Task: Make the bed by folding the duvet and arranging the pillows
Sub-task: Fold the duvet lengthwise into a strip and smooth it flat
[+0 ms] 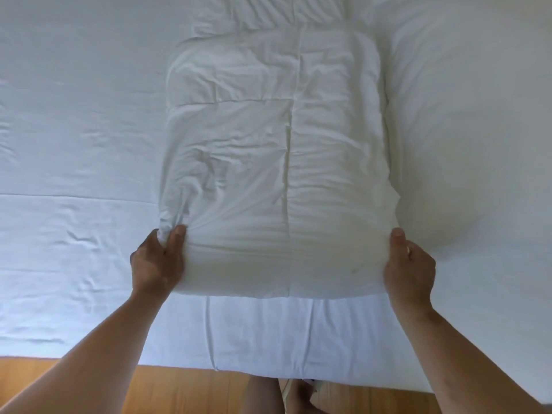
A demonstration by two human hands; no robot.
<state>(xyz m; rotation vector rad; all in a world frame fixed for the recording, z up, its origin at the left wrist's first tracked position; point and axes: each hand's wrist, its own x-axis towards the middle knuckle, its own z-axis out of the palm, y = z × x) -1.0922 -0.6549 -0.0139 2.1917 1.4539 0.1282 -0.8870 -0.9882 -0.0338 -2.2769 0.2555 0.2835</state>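
My left hand [158,261] pinches the folded duvet's [268,174] near left corner and my right hand [409,264] grips its right, near the bed's [74,150] near edge, a pillow [466,130] just beside it.

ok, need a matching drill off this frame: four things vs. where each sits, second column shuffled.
1 duvet
2 pillow
3 left hand
4 floor

A bottom edge of view, past the bed
B right of the duvet
C folded, mid-bed
D gripping the duvet's near-left corner

Pairs: 1-C, 2-B, 3-D, 4-A
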